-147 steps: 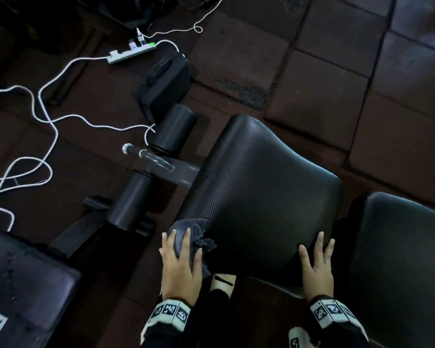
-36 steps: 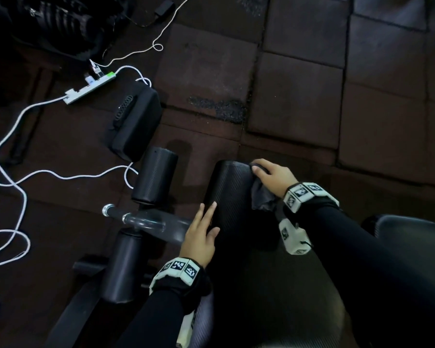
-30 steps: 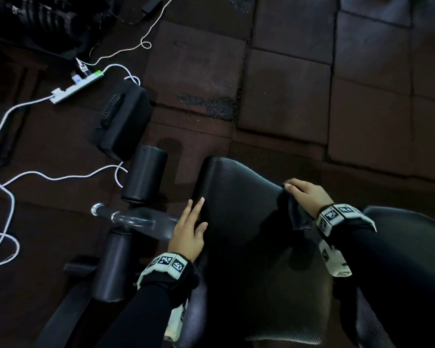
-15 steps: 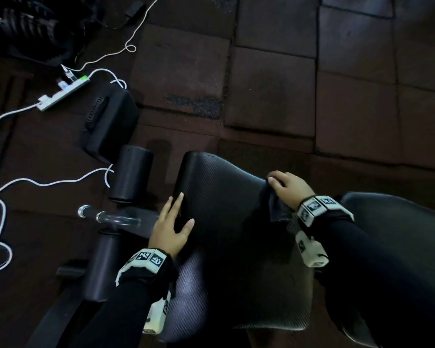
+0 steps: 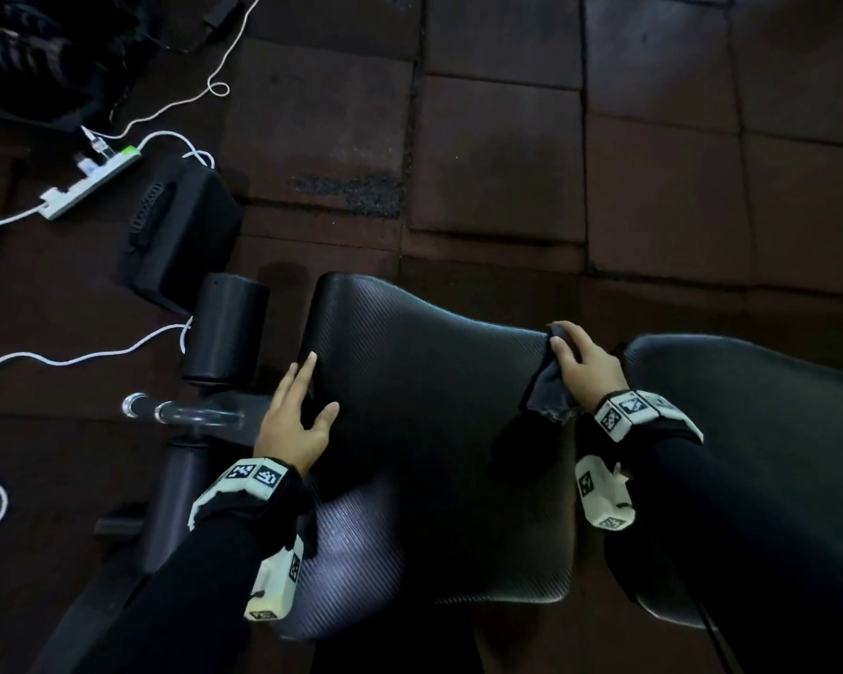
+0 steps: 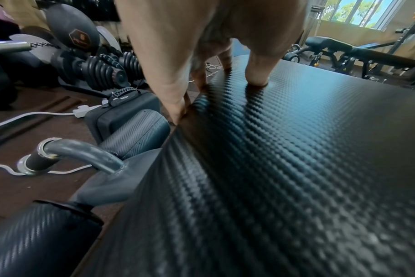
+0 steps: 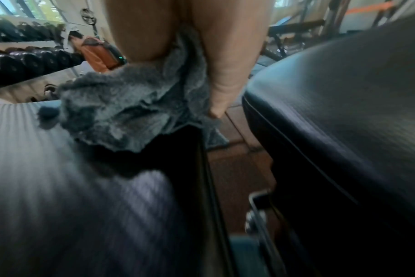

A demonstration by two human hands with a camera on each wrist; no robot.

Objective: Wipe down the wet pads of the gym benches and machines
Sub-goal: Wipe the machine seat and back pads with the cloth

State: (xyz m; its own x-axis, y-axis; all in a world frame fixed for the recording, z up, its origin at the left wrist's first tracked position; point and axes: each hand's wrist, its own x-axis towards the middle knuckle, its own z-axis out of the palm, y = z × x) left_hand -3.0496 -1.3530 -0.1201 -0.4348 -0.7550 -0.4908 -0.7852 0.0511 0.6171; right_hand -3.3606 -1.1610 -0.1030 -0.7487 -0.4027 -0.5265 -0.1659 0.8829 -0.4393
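From my head view I look down on dark rubber floor tiles (image 5: pixel 497 153), with a white power strip (image 5: pixel 91 180) and its white cable (image 5: pixel 69 360) trailing across the left side, and a black zip case (image 5: pixel 186 235) lying just beside the strip. Near the case stand the bench's two black foam rollers (image 5: pixel 227 328) on a steel bar (image 5: pixel 186 413) whose open end pokes out to the left; the left wrist view shows that bar curving up just beside the pad's edge, and adjustable dumbbells (image 6: pixel 102 69) stacked farther back. The seat pad (image 5: pixel 434 430), black with a carbon-weave texture, fills the middle of my view, and the back pad (image 5: pixel 750 454) sits just to its right with a narrow gap between them where floor and frame show through. Nothing lies on either pad apart from my hands and the cloth. My left hand (image 5: pixel 295 415) lies flat along the seat pad's left edge, fingers straight and spread, the thumb resting on the top surface, holding nothing. My right hand (image 5: pixel 585 367) is at the seat pad's far right corner, fingers curled round a grey microfibre cloth (image 5: pixel 548 394) and pressing it onto the pad's edge; a loose fold of cloth hangs over the surface toward me, and the right wrist view, somewhat blurred, shows another part dropping into the gap.
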